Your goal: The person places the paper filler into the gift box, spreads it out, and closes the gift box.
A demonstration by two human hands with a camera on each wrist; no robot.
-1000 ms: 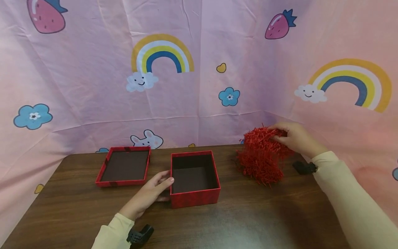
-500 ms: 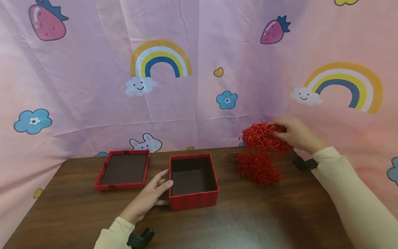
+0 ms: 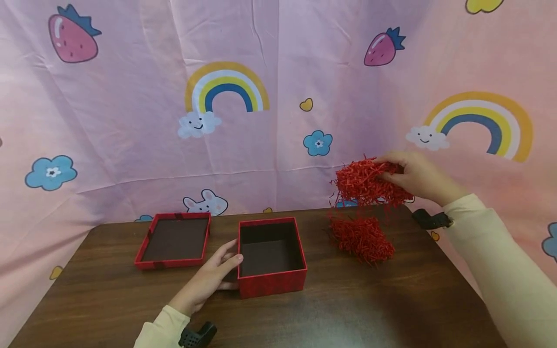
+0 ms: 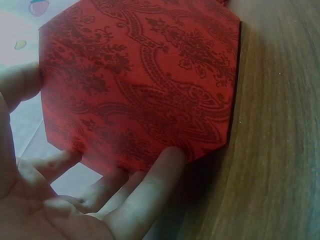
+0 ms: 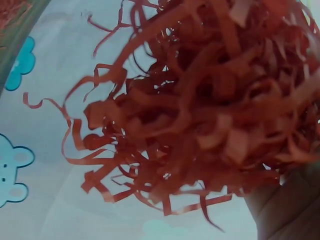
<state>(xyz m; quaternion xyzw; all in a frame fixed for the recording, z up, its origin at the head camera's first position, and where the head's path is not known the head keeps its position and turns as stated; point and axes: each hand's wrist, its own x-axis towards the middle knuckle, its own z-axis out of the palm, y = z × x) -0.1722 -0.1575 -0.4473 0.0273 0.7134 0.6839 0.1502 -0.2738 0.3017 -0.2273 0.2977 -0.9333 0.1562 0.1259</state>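
An uncovered red box (image 3: 271,285) with a dark interior sits mid-table; its wall shows a dark paisley pattern in the left wrist view. My left hand (image 3: 210,276) is spread against the box's left side, with the thumb at the rim and the other fingertips touching the wall (image 4: 140,90). At the right, my right hand (image 3: 424,179) grips a clump of red shredded paper (image 3: 363,181), raised above the table. Loose strands of this shredded paper clump (image 5: 200,115) hang out in the right wrist view, hiding most of the fingers. Below it lies a second red shredded paper heap (image 3: 363,240).
A red box lid (image 3: 176,239), inner side up, lies left of the box on the brown wooden table (image 3: 339,309). Behind the table hangs a pink patterned cloth (image 3: 287,48). Black devices (image 3: 197,334) are worn on both wrists.
My right hand has lifted its clump of shredded paper up from the heap, opening a gap with a few strands trailing. The left hand and the box have stayed in place.
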